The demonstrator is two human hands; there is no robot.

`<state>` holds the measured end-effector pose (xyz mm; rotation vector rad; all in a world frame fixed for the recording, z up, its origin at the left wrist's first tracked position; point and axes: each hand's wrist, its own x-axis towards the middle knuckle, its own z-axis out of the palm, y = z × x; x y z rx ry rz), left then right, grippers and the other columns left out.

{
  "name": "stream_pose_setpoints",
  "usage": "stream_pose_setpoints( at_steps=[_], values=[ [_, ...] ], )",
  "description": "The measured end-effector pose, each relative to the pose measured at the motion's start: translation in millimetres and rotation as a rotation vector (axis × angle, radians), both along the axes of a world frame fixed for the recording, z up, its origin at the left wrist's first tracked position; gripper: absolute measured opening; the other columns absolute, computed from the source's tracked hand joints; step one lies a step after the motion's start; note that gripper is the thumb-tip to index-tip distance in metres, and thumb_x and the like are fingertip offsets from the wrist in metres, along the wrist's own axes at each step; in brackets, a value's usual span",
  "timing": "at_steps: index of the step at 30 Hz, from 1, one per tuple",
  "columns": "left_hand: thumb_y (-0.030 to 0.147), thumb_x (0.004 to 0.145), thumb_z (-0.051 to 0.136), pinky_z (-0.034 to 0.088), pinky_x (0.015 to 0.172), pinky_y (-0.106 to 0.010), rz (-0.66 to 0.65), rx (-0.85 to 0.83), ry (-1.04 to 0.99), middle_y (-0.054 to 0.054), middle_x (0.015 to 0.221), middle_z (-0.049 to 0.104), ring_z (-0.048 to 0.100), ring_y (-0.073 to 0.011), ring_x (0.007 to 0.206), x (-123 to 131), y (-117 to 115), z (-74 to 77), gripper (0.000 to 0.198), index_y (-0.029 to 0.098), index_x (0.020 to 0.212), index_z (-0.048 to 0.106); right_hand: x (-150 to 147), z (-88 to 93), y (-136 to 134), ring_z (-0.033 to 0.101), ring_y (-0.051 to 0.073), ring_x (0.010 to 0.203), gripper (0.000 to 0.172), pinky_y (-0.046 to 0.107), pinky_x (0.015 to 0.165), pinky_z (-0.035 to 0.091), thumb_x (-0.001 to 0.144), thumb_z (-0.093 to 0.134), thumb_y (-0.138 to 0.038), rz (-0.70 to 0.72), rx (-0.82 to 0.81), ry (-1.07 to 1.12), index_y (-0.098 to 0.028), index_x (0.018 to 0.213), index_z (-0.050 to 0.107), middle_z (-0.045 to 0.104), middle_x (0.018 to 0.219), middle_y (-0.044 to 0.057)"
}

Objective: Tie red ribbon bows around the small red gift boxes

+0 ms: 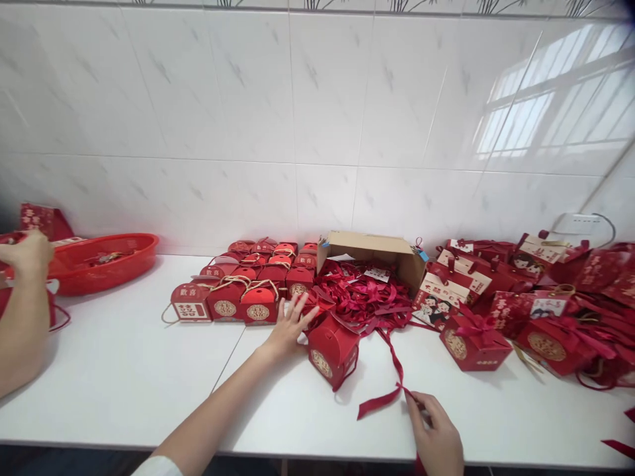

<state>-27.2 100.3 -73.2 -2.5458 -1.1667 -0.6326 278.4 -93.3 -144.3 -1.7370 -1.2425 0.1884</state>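
Note:
My left hand point(288, 325) lies with fingers spread against the top of a small red gift box point(333, 350) with a gold emblem, standing on the white table point(124, 370). My right hand point(436, 433) is near the front edge, fingers pinched on the end of a long red ribbon point(391, 370) that trails back toward the ribbon pile point(364, 294). Just behind my left hand are rows of closed red boxes with rope handles point(248, 284).
An open cardboard carton point(370, 250) lies on its side behind the ribbons. More red boxes and bags point(520, 304) crowd the right. At far left another person's hand point(27, 254) is by a red plastic basket point(106, 261). A tiled wall backs the table.

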Motion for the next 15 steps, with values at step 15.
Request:
stream_pose_setpoints(
  at_steps=[15],
  values=[
    [0.038,0.082,0.054,0.030,0.090,-0.054,0.331,0.216,-0.340,-0.022,0.129,0.041,0.041,-0.0379,0.116,12,11,-27.8,0.052,0.020,0.130,0.048,-2,-5.6,5,0.064,0.020,0.078,0.038,0.029,0.065,0.051,0.083,0.043,-0.055,-0.062,-0.028,-0.082,-0.023,0.080,0.064,0.068,0.087,0.005]
  ],
)
